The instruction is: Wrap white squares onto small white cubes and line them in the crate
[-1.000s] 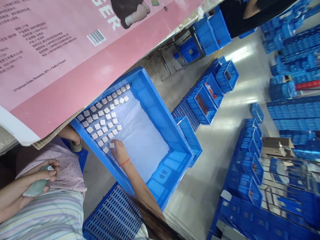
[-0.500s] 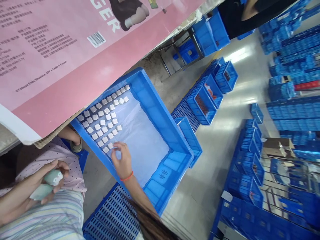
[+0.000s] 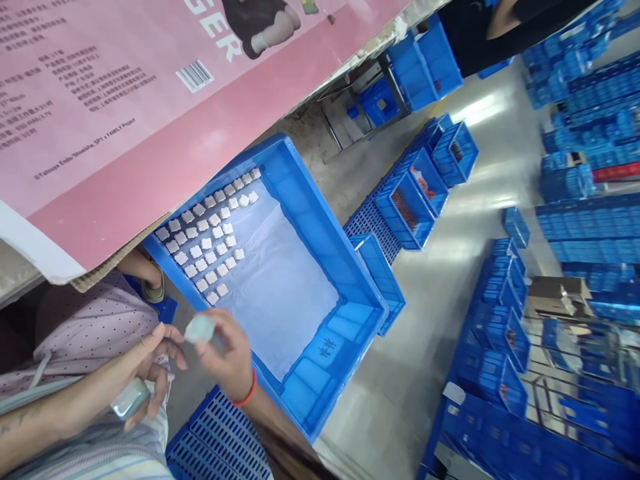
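Note:
My right hand, with a red band at the wrist, is out of the blue crate and pinches a small pale green piece at its fingertips. My left hand is beside it, almost touching. Its fingers curl around another pale green piece over my lap. Inside the crate, several small white pieces lie in neat rows on a white sheet at the near left end.
A big pink printed carton overhangs the crate's left side. A blue slatted pallet lies under the crate. More blue crates line the floor, and stacks of them fill the right. Another person stands at the top right.
My right hand has left the rows of white pieces and come back out of the crate to my left hand, and it now holds a pale green piece. My left hand has moved right.

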